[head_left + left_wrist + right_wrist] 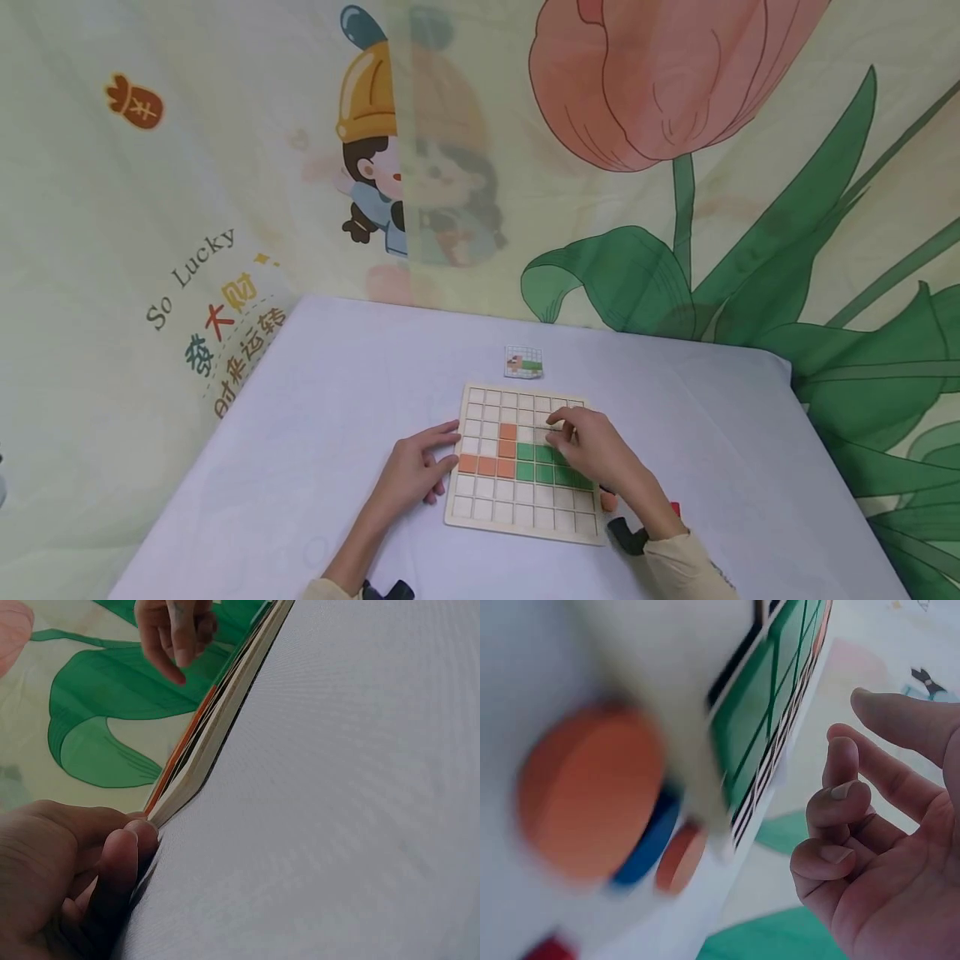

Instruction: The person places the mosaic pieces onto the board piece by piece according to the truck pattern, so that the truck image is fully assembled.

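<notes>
A wooden grid board [495, 506] lies on the white table, with orange squares [487, 466] and green squares [535, 472] in some of its cells. My left hand [410, 472] rests at the board's left edge, its fingertips touching the rim; the left wrist view shows these fingers [124, 851] by the board's corner. Over the right part of the board hovers my right hand [597, 446], covering some cells. The right wrist view shows its thumb and index finger apart, the other fingers [840, 799] loosely curled, and nothing between them.
A small picture card [523, 362] with a coloured grid pattern lies beyond the board. Beside the board's right edge are orange pieces [592, 795], a blue piece [649, 840] and a red piece [676, 508], partly behind the right forearm. A printed curtain [465, 167] hangs behind the table.
</notes>
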